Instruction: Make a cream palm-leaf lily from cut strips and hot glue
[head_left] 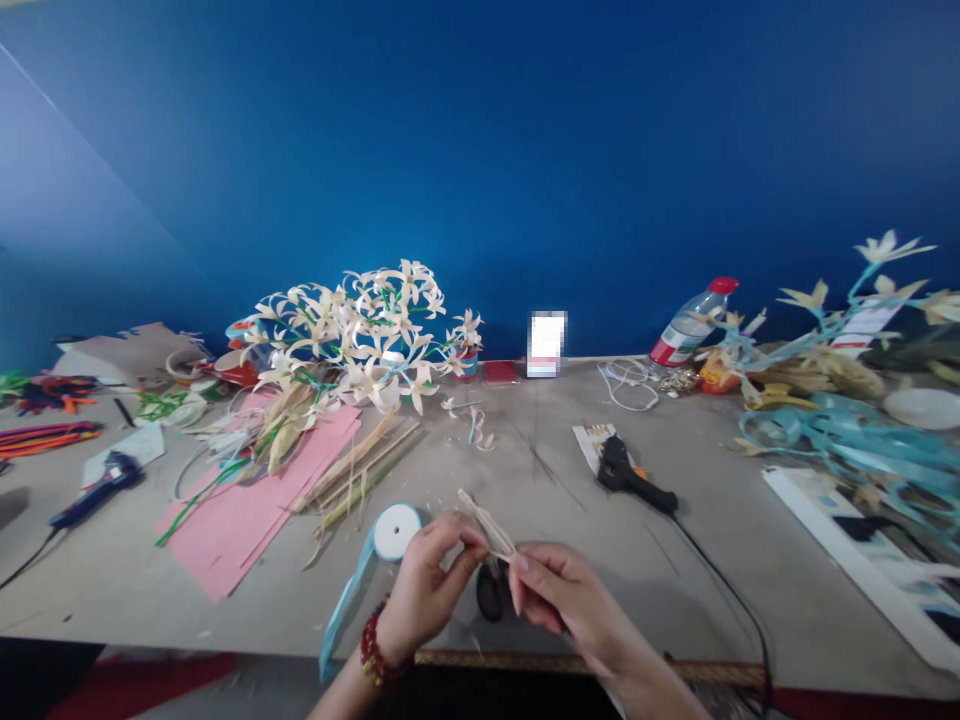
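Both my hands meet near the table's front edge, pinching a thin pale straw strip [487, 523] that slants up to the left. My left hand [427, 585], with a red bead bracelet at the wrist, is closed on the strip's middle. My right hand [559, 590] is closed on its lower end. A roll of light blue ribbon [396, 531] lies just left of my left hand, its tail hanging over the edge. A dark pair of scissors [491, 592] lies under my hands, partly hidden.
A bunch of cream straw flowers [360, 335] lies at the back left over pink paper [255, 495] and loose straw stalks [360, 465]. A black glue gun [630, 478] with its cord lies to the right. A blue glue gun [97, 485], a water bottle [694, 322] and blue-stemmed flowers [847, 400] lie around.
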